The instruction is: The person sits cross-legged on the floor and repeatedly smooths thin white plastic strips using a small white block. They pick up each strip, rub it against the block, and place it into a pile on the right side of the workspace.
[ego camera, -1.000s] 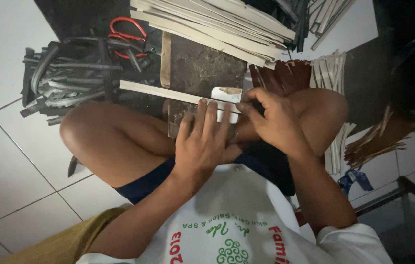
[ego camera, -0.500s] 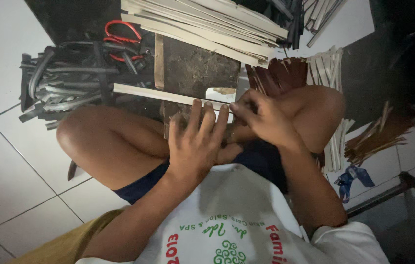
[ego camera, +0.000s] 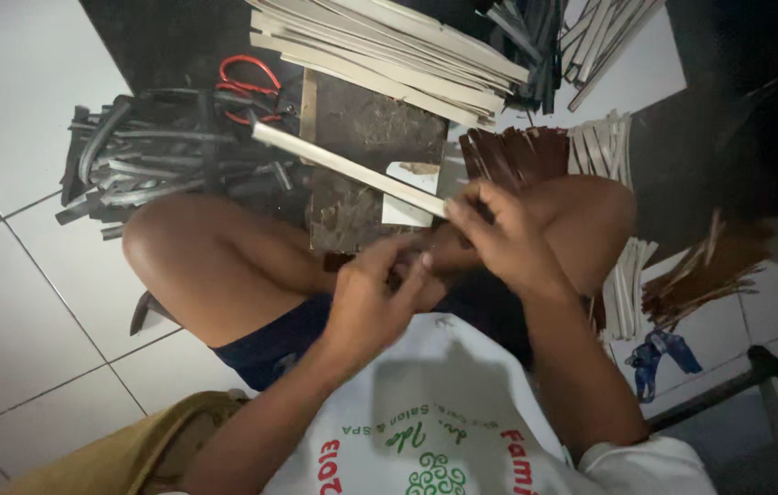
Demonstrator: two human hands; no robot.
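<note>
The right hand [ego camera: 508, 240] pinches the near end of a long pale flat wooden strip [ego camera: 347, 168], which slants up and away over a dark worn wooden board [ego camera: 361, 137] lying just beyond the person's knees. The left hand [ego camera: 372, 295] is curled just beside it below the board, fingertips touching the right hand, though whether it grips anything cannot be told. A stack of pale flat strips [ego camera: 389, 55] lies beyond the board, a heap of dark grey strips [ego camera: 160, 156] with red-handled scissors [ego camera: 247, 82] to the board's left, brown strips [ego camera: 513, 151] to its right.

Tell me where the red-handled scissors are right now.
In the head view, the red-handled scissors lie upper left on the dark mat, behind the grey strips and left of the pale slats.
</note>
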